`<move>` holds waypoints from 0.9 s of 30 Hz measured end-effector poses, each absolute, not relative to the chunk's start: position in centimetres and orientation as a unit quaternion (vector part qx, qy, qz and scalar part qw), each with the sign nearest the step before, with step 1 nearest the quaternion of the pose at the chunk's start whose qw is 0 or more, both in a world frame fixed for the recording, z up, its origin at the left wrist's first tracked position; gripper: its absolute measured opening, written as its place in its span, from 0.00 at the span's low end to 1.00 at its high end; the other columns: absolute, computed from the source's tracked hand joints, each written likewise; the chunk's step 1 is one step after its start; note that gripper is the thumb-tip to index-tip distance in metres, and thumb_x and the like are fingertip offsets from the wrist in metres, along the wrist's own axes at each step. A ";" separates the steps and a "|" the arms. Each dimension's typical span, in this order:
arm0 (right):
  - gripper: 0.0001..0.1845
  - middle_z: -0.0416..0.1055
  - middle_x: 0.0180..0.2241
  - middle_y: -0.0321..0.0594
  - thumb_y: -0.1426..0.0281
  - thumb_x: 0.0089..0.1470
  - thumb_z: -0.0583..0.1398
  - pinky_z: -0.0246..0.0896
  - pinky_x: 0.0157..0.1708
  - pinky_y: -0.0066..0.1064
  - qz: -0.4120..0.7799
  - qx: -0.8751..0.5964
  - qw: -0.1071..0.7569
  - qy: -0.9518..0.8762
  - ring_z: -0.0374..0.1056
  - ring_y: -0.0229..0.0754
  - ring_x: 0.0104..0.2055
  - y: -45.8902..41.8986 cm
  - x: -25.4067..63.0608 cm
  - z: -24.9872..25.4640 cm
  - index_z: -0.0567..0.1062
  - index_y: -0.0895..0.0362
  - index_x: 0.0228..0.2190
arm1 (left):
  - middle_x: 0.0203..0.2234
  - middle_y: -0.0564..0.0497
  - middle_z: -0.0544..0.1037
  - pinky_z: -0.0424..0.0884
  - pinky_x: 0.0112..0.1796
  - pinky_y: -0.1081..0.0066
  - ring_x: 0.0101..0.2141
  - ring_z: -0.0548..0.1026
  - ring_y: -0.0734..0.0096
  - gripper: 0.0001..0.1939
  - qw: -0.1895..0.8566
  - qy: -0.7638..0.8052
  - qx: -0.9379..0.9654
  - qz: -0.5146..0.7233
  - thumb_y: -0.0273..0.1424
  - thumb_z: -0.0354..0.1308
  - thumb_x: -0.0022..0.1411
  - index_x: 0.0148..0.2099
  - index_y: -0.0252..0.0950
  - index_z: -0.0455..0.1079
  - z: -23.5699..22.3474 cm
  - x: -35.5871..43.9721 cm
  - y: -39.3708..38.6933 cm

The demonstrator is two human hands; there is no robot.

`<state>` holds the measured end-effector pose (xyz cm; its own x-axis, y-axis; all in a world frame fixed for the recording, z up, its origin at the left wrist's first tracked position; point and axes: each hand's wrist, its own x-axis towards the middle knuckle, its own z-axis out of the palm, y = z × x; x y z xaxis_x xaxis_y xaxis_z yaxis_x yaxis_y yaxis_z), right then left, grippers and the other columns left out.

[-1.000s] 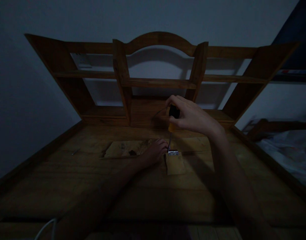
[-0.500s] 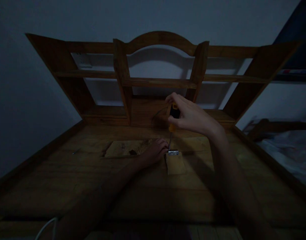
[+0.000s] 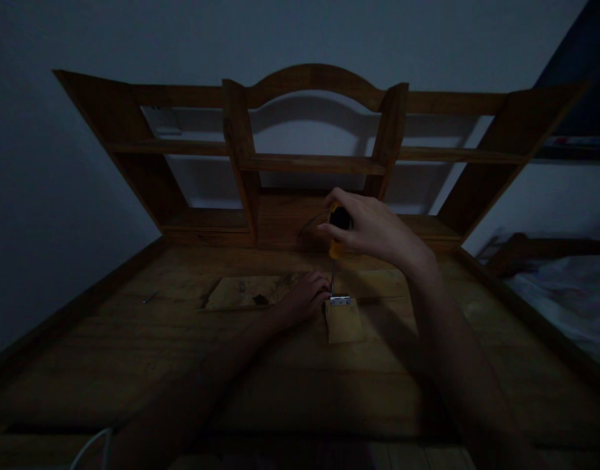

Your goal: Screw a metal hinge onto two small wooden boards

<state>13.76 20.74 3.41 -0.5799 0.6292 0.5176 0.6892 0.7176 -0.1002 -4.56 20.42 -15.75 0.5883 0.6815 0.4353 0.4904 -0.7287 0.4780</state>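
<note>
My right hand (image 3: 373,222) is closed around the yellow and black handle of a screwdriver (image 3: 335,249). Its shaft points down, nearly upright, with the tip at the left end of a small silver hinge (image 3: 339,301). The hinge lies along the top edge of a small square wooden piece (image 3: 346,323). Just left of the hinge, my left hand (image 3: 307,294) rests low with its fingers bent together by the screwdriver tip. What those fingers pinch, if anything, is hidden. Under and beside that hand lies a rough-edged wooden board (image 3: 236,292) with a dark patch.
A wooden desktop (image 3: 182,352) carries all this, with a raised shelf unit (image 3: 309,162) along its back against the wall. A thin metal item (image 3: 150,297) lies at the left. A white cable (image 3: 91,447) curves at the lower left edge.
My right hand's fingers have shifted on the screwdriver handle, the thumb moving left and the hand slightly lower. The left hand and the hinge stay in place.
</note>
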 end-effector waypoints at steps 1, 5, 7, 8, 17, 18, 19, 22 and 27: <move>0.18 0.70 0.48 0.43 0.65 0.57 0.57 0.59 0.48 0.42 -0.058 -0.371 0.269 -0.887 0.67 0.52 0.48 20.7 13.8 3.4 0.65 0.53 0.49 | 0.40 0.48 0.70 0.66 0.47 0.65 0.44 0.68 0.65 0.05 0.155 0.335 0.878 0.306 0.30 0.49 0.71 0.42 0.37 0.66 -15.7 -4.6 20.4; 0.24 0.67 0.52 0.43 0.69 0.52 0.57 0.60 0.47 0.42 -0.053 -0.366 0.271 -0.889 0.67 0.51 0.47 20.5 13.8 3.6 0.63 0.52 0.52 | 0.40 0.48 0.70 0.66 0.46 0.65 0.43 0.68 0.64 0.06 0.152 0.337 0.879 0.301 0.31 0.50 0.71 0.41 0.37 0.66 -15.6 -4.7 20.4; 0.22 0.68 0.50 0.43 0.67 0.54 0.58 0.60 0.47 0.42 -0.054 -0.368 0.269 -0.889 0.67 0.51 0.46 20.5 13.8 3.6 0.64 0.52 0.51 | 0.40 0.48 0.70 0.66 0.46 0.65 0.43 0.68 0.64 0.06 0.150 0.336 0.879 0.303 0.32 0.50 0.70 0.41 0.37 0.65 -15.7 -4.7 20.5; 0.20 0.69 0.49 0.43 0.65 0.55 0.58 0.60 0.46 0.41 -0.056 -0.369 0.268 -0.888 0.67 0.51 0.46 20.6 13.8 3.5 0.65 0.53 0.50 | 0.40 0.48 0.70 0.66 0.46 0.65 0.43 0.68 0.64 0.05 0.149 0.335 0.879 0.306 0.32 0.50 0.70 0.41 0.37 0.65 -15.8 -4.7 20.5; 0.17 0.69 0.47 0.42 0.69 0.54 0.58 0.59 0.48 0.41 -0.065 -0.357 0.261 -0.894 0.67 0.50 0.47 21.1 14.0 3.4 0.66 0.53 0.46 | 0.42 0.47 0.70 0.66 0.48 0.64 0.45 0.68 0.63 0.08 0.153 0.321 0.886 0.297 0.30 0.47 0.72 0.45 0.37 0.66 -16.0 -4.6 20.5; 0.17 0.68 0.47 0.42 0.68 0.54 0.58 0.59 0.49 0.41 -0.064 -0.359 0.262 -0.893 0.67 0.51 0.47 21.1 14.0 3.4 0.66 0.53 0.46 | 0.42 0.46 0.70 0.66 0.48 0.64 0.45 0.68 0.63 0.09 0.157 0.318 0.888 0.292 0.29 0.46 0.72 0.45 0.37 0.67 -15.9 -4.5 20.5; 0.16 0.68 0.47 0.42 0.66 0.55 0.58 0.59 0.49 0.42 -0.064 -0.362 0.264 -0.892 0.67 0.51 0.47 21.1 14.0 3.4 0.66 0.53 0.47 | 0.42 0.46 0.70 0.66 0.48 0.64 0.45 0.68 0.64 0.10 0.160 0.318 0.889 0.289 0.29 0.45 0.72 0.45 0.37 0.67 -15.8 -4.5 20.4; 0.15 0.69 0.45 0.43 0.61 0.58 0.57 0.60 0.47 0.42 -0.071 -0.369 0.272 -0.886 0.67 0.51 0.46 21.0 13.9 3.4 0.67 0.54 0.45 | 0.42 0.46 0.70 0.67 0.48 0.64 0.44 0.68 0.64 0.10 0.162 0.324 0.888 0.284 0.29 0.44 0.72 0.44 0.37 0.67 -15.6 -4.3 20.4; 0.18 0.69 0.48 0.42 0.70 0.54 0.57 0.59 0.48 0.42 -0.070 -0.364 0.275 -0.887 0.67 0.50 0.47 20.9 13.8 3.5 0.66 0.53 0.48 | 0.41 0.47 0.70 0.66 0.48 0.64 0.44 0.68 0.64 0.09 0.159 0.326 0.886 0.291 0.29 0.46 0.72 0.43 0.36 0.67 -15.7 -4.4 20.5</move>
<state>13.80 20.91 3.46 -0.5832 0.6073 0.5395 0.6845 0.7250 -0.0762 -4.35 20.47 -15.73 0.6188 0.6691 0.4117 0.4845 -0.7375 0.4704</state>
